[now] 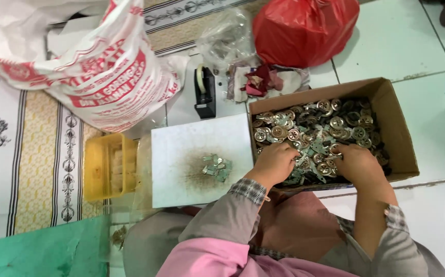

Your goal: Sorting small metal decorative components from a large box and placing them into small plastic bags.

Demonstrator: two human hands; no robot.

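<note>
Seen from above, a person sits on a tiled floor with both hands inside a cardboard box (392, 110) at the right centre of the frame. The box is filled with small round metal parts (330, 125) and flat greenish metal pieces. The left hand (275, 162) rests palm down on the near left part of the heap, fingers curled into the pieces; whether it grips any cannot be told. The right hand (356, 163) lies just beside it to the right, fingers also bent down into the parts, their tips hidden among them.

Left of the box, touching it, lies a white board (181, 154) with a dark smudge and a small pile of greenish pieces (217, 168) on it. Further left stands a yellow plastic tray (93, 166). At the upper left sits a large white-and-red sack (99, 66), at the top centre a red plastic bag (304, 28), and between them a black tape dispenser (205, 93).
</note>
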